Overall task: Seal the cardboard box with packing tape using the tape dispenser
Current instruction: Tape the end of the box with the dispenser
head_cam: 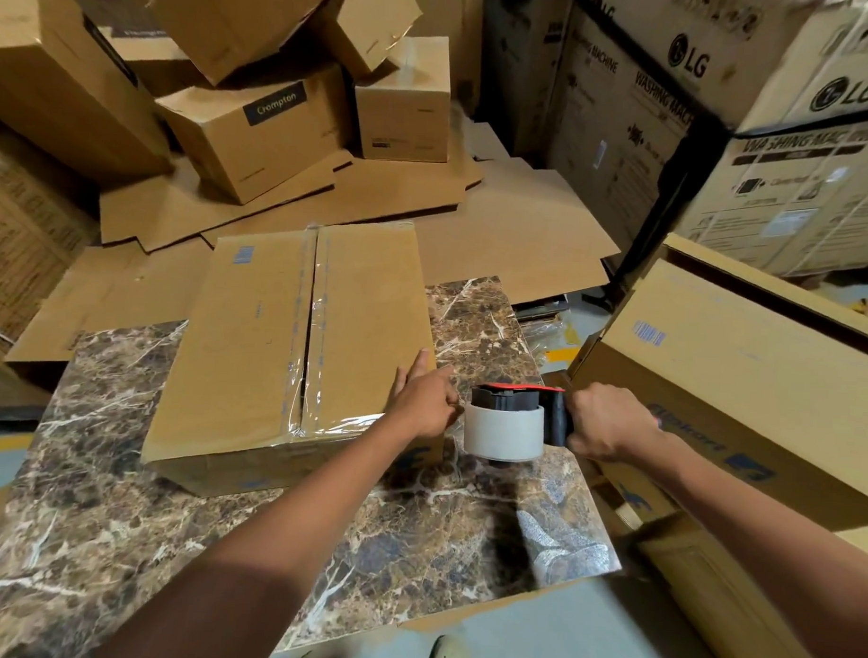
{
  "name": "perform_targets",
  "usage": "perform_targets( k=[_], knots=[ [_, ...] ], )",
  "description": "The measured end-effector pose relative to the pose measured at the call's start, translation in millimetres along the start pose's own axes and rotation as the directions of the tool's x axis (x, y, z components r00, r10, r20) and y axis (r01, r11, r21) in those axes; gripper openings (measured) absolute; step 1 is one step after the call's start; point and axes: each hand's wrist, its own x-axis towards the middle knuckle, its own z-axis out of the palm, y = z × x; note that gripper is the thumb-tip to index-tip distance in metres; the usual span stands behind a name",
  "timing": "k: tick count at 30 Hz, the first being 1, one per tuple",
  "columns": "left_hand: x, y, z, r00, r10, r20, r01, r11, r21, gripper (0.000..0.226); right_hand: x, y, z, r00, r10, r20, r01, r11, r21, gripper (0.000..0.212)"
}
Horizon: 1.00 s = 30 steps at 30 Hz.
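Note:
A closed cardboard box [255,332] lies flat on a brown marble-patterned tabletop [218,528]. Clear packing tape [310,324] runs along its centre seam and over the near edge. My left hand [422,397] rests at the box's near right corner, fingers stretched out onto the lid. Just right of the box, above the tabletop, my right hand [611,423] grips the black handle of the tape dispenser [510,420]. The dispenser is black and red and carries a pale roll of tape. It sits right beside the fingers of my left hand.
An open-flapped carton [745,379] stands close on the right of the table. Flattened cardboard sheets [475,231] lie behind the table. A pile of small cartons [262,126] rises at the back left, and large washing-machine cartons [724,142] at the back right.

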Motion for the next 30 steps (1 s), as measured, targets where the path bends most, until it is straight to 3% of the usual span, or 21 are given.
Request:
perform_targets(
  k=[11,17,24,26,29,30],
  knots=[
    [-0.6,-9.8,10.1,0.997,0.053,-0.065,-0.054,0.998,-0.014,0.031,10.9,-7.4,4.7,0.999,-0.02,0.029,0.019,0.999,0.044,0.016],
    [0.9,-10.9,13.5,0.997,0.009,-0.082,-0.015,0.998,-0.068,0.059,13.5,-10.0,11.7,1.0,0.003,0.024,-0.005,0.996,0.091,0.028],
    [-1.1,-11.5,14.6,0.997,-0.019,-0.08,0.01,0.994,-0.106,0.068,12.0,-12.7,12.5,0.999,0.027,0.029,-0.03,0.992,0.12,0.028],
    [-1.3,-12.6,11.9,0.999,0.005,-0.042,-0.009,0.995,-0.102,0.062,12.7,-13.7,12.0,0.999,0.044,0.031,-0.048,0.992,0.121,0.023],
    [-6.7,-15.0,8.2,0.994,0.109,0.015,-0.106,0.988,-0.114,0.02,8.2,-1.9,14.3,0.985,0.132,0.107,-0.143,0.984,0.101,0.014],
    [-8.2,-16.0,8.2,0.992,0.124,0.005,-0.122,0.985,-0.12,0.016,5.4,4.2,19.3,0.977,0.165,0.134,-0.18,0.978,0.109,0.013]
  ],
)
